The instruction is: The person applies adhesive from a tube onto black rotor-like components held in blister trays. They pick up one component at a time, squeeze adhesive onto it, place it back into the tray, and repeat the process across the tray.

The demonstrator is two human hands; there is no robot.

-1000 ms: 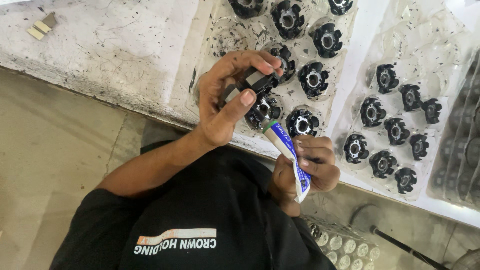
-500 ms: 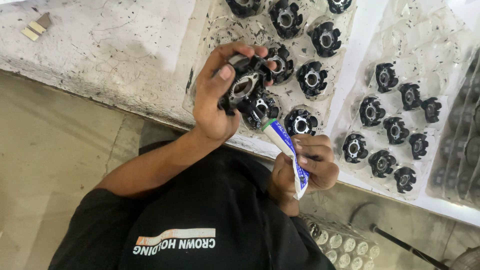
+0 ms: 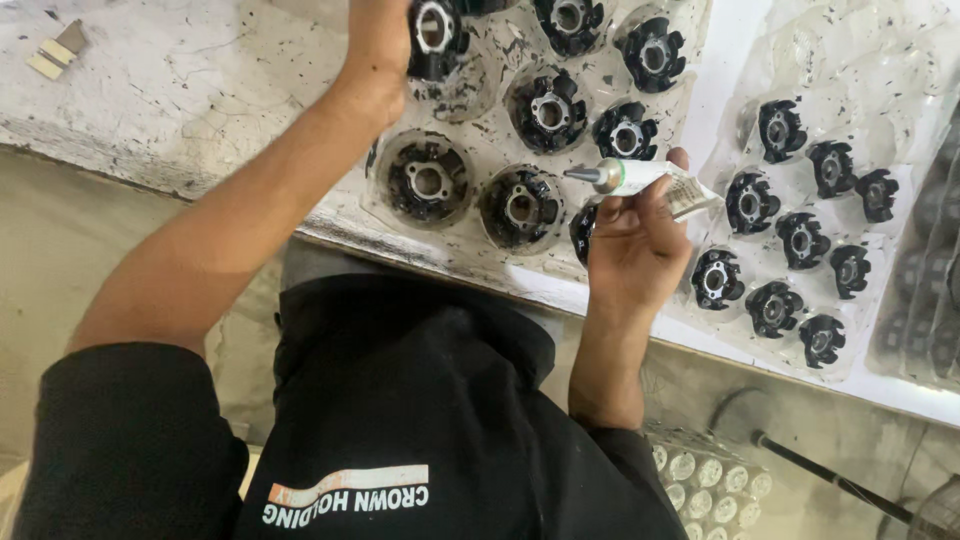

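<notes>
left hand [image 3: 380,40] arm outstretched, grip closed | right hand [image 3: 635,245] raised, grip closed

Glossy black plastic couplers [image 3: 548,108] sit in clear shiny plastic trays [image 3: 700,60] on rough, pitted concrete [image 3: 150,70].

A rough, whitewashed worktop [image 3: 150,90] — cracked, stained and chipped along its front edge — spans the upper part of the view, two small pale blocks [image 3: 58,52] lie near its far left corner, and below it runs a plain beige concrete floor [image 3: 60,250] in flat, even light.
</notes>
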